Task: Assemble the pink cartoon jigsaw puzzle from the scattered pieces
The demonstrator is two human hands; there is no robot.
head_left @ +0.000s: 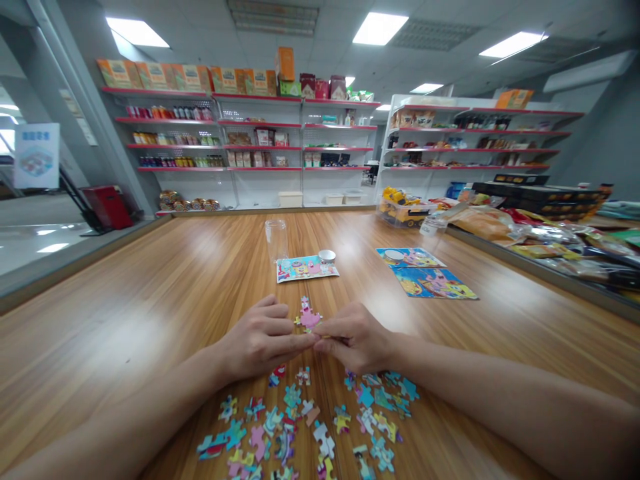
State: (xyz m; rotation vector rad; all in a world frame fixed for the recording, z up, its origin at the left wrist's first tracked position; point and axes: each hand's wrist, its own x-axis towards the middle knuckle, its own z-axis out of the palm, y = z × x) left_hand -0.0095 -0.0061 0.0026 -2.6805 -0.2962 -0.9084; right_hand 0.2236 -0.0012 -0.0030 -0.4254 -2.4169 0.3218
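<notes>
My left hand (pixel 260 340) and my right hand (pixel 353 340) meet fingertip to fingertip over a wooden table (pixel 150 313). Between them sits a small joined cluster of pink jigsaw pieces (pixel 309 316), and both hands pinch at its lower edge; a thin piece shows at the fingertips. Several loose colourful puzzle pieces (pixel 310 427) lie scattered just in front of my wrists, near the table's front edge.
Farther back lie a puzzle picture card (pixel 306 269), a clear plastic jar (pixel 276 240) and its white lid (pixel 327 255). Two more picture cards (pixel 433 282) lie to the right. Packaged goods (pixel 540 233) line the right edge. Store shelves (pixel 240 147) stand behind.
</notes>
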